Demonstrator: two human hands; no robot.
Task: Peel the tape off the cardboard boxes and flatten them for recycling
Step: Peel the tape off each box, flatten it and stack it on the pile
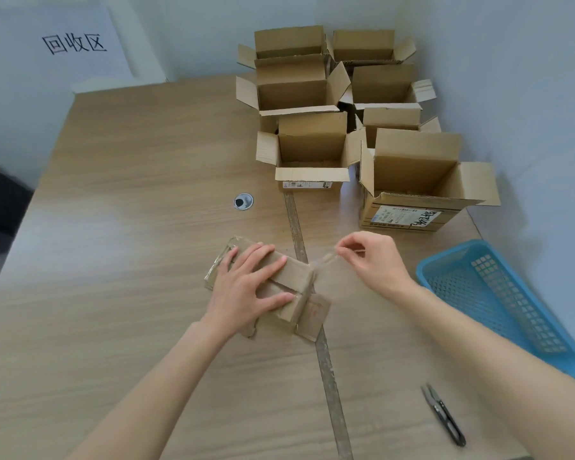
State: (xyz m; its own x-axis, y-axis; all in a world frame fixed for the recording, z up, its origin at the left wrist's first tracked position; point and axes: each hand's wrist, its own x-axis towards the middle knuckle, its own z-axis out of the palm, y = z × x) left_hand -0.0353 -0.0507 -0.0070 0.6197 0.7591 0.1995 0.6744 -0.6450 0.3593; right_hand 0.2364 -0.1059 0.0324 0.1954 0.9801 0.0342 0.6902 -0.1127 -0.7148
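Cardboard, one flattened box (299, 287), lies mid-table (113, 260) under the left hand (246, 287), whose straight, spread fingers press it flat. Just right of it, the right hand (372, 260) pinches a strip of clear tape (326, 262) stretched taut from the box's right edge. Open boxes (312, 151) stand at the far right; a blue basket (498, 300) and snips (443, 415) lie nearer.
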